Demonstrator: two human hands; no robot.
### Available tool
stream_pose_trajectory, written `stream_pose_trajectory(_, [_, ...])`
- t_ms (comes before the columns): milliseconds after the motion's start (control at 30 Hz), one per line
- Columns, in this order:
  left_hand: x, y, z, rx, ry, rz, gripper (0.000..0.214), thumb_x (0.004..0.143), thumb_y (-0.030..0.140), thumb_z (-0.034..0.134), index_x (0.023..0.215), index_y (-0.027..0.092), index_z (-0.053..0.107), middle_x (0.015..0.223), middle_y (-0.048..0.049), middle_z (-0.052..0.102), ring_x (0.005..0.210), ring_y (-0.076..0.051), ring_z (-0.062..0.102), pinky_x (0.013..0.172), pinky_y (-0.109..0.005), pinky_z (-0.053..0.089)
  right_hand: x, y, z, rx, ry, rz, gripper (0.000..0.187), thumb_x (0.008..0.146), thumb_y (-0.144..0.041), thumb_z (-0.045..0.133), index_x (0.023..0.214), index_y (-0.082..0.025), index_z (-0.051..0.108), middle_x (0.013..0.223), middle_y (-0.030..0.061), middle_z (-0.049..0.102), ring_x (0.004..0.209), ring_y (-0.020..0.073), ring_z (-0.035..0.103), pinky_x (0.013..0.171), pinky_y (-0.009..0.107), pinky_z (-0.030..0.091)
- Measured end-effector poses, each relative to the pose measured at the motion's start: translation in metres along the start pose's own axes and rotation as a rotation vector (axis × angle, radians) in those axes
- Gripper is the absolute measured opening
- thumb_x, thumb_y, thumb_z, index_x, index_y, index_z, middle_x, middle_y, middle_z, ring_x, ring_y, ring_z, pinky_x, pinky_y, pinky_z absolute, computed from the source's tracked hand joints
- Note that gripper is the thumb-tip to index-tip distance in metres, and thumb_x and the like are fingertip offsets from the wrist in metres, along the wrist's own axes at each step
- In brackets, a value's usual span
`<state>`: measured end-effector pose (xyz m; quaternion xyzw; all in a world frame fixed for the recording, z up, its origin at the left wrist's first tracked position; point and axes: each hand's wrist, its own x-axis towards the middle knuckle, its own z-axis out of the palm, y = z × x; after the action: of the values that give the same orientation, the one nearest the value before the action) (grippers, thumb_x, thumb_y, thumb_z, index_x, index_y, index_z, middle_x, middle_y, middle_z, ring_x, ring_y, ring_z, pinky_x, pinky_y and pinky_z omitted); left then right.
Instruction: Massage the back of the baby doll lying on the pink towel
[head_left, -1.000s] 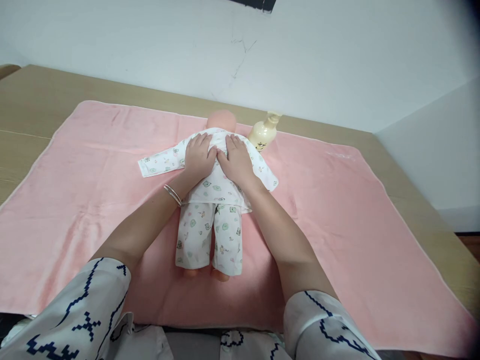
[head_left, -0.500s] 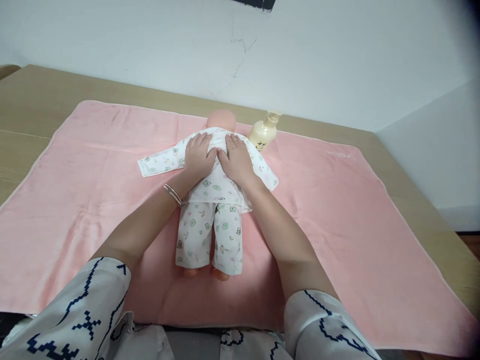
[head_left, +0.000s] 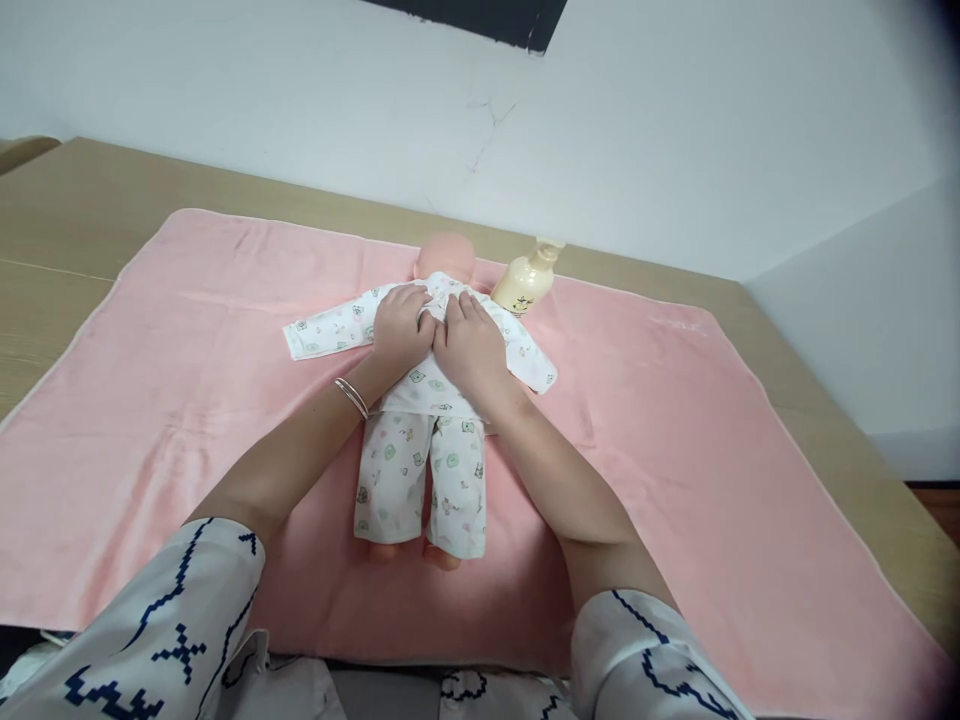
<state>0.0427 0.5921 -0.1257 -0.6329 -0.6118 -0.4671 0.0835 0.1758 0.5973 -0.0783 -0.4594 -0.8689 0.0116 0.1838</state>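
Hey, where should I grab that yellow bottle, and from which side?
Probably grip the bottle around its rounded body, just below the narrow neck, coming from your right. That shape should be easy to wrap around, and the doll's sleeve lies close to its near side, while pink cloth shows on the right.

Legible text: none, from where I stand.
Bottle [head_left: 526, 287]: small dark face-like mark on the front, fine lines beneath; too small to read.
Blanket [head_left: 675, 430]: faint pale mark [head_left: 679, 325] near its far right corner; whether lettering, I cannot tell.
Doll's top [head_left: 427, 386]: tiny printed motifs; any wording too small to make out.
Left sleeve [head_left: 184, 615]: navy stepped lines, unreadable as letters.
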Motion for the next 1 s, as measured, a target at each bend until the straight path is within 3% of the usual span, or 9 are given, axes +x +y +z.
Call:
stream_pose_trajectory(100, [0.001, -0.001, 0.005, 0.0, -0.049, -0.088, 0.037, 0.083, 0.019, 0.044, 0.113, 0.013, 0.064, 0.127, -0.0125, 0.066, 0.125, -0.026, 0.056, 0.114, -0.044, 0.04, 0.005, 0.007, -0.001, 0.055, -0.023, 0.019, 0.056, 0.097, -0.031, 0.041, 0.143, 0.0, 0.047, 0.149, 0.0227, 0.045, 0.142, 0.0337, 0.04, 0.119, 0.047, 0.032])
stream_pose_trajectory(200, [0.003, -0.004, 0.012, 0.041, -0.108, -0.18, 0.046, 0.087, 0.026, 0.047, 0.13, 0.01, 0.056, 0.144, -0.0168, 0.054, 0.142, -0.032, 0.04, 0.121, -0.053, 0.027, 0.017, 0.023, 0.003, 0.132, -0.061, -0.005, 0.059, 0.099, -0.036, 0.039, 0.146, -0.002, 0.043, 0.153, 0.0206, 0.041, 0.145, 0.032, 0.034, 0.12, 0.048, 0.03])
stream_pose_trajectory(300, [0.005, -0.006, 0.015, 0.065, -0.136, -0.177, 0.048, 0.09, 0.029, 0.047, 0.133, 0.01, 0.053, 0.147, -0.0176, 0.05, 0.146, -0.034, 0.034, 0.122, -0.057, 0.022, 0.027, 0.034, 0.009, 0.143, -0.095, -0.06, 0.061, 0.1, -0.035, 0.035, 0.149, 0.0, 0.037, 0.155, 0.0216, 0.036, 0.148, 0.0314, 0.029, 0.122, 0.047, 0.024])
stream_pose_trajectory(433, [0.005, -0.005, 0.01, 0.04, -0.136, -0.05, 0.041, 0.092, 0.025, 0.042, 0.128, 0.015, 0.058, 0.138, -0.0126, 0.059, 0.136, -0.028, 0.048, 0.119, -0.051, 0.032, 0.023, 0.028, 0.007, 0.075, -0.086, -0.069, 0.059, 0.099, -0.031, 0.036, 0.149, 0.002, 0.035, 0.156, 0.0224, 0.034, 0.147, 0.0325, 0.029, 0.122, 0.047, 0.023])
stream_pose_trajectory(533, [0.004, 0.0, 0.003, 0.05, -0.094, 0.021, 0.034, 0.09, 0.023, 0.043, 0.116, 0.016, 0.064, 0.125, -0.0108, 0.067, 0.123, -0.026, 0.057, 0.11, -0.046, 0.042, 0.011, 0.011, -0.002, -0.005, -0.049, -0.033, 0.055, 0.1, -0.028, 0.033, 0.144, 0.003, 0.042, 0.149, 0.0241, 0.044, 0.142, 0.0338, 0.038, 0.118, 0.047, 0.03])
stream_pose_trajectory(700, [0.003, 0.006, -0.002, 0.079, -0.057, -0.041, 0.022, 0.088, 0.024, 0.049, 0.1, 0.017, 0.066, 0.107, -0.0107, 0.07, 0.106, -0.027, 0.059, 0.1, -0.044, 0.047, -0.001, -0.003, -0.011, -0.093, -0.019, 0.018, 0.046, 0.101, -0.027, 0.031, 0.122, 0.002, 0.06, 0.127, 0.0272, 0.062, 0.123, 0.0356, 0.056, 0.107, 0.047, 0.041])
stream_pose_trajectory(767, [0.004, 0.005, 0.0, 0.062, -0.059, -0.079, 0.024, 0.088, 0.025, 0.049, 0.103, 0.018, 0.066, 0.11, -0.011, 0.069, 0.109, -0.027, 0.058, 0.102, -0.044, 0.046, 0.005, 0.005, -0.008, -0.04, -0.034, 0.033, 0.046, 0.1, -0.029, 0.034, 0.126, 0.0, 0.058, 0.133, 0.0258, 0.059, 0.129, 0.0351, 0.052, 0.109, 0.047, 0.04])
stream_pose_trajectory(900, [0.007, 0.0, 0.007, 0.065, -0.129, -0.14, 0.041, 0.088, 0.027, 0.047, 0.124, 0.012, 0.06, 0.134, -0.0154, 0.06, 0.129, -0.031, 0.051, 0.114, -0.048, 0.036, 0.022, 0.03, 0.001, 0.101, -0.096, -0.013, 0.061, 0.1, -0.039, 0.036, 0.147, -0.001, 0.04, 0.153, 0.0212, 0.039, 0.145, 0.033, 0.033, 0.119, 0.047, 0.029])
stream_pose_trajectory(1000, [0.008, -0.001, 0.009, 0.097, -0.184, -0.142, 0.051, 0.088, 0.029, 0.043, 0.133, 0.006, 0.053, 0.145, -0.0203, 0.051, 0.139, -0.035, 0.042, 0.119, -0.054, 0.027, 0.028, 0.036, 0.004, 0.124, -0.102, -0.054, 0.062, 0.1, -0.04, 0.036, 0.149, -0.002, 0.038, 0.154, 0.0201, 0.038, 0.146, 0.0316, 0.032, 0.121, 0.046, 0.027])
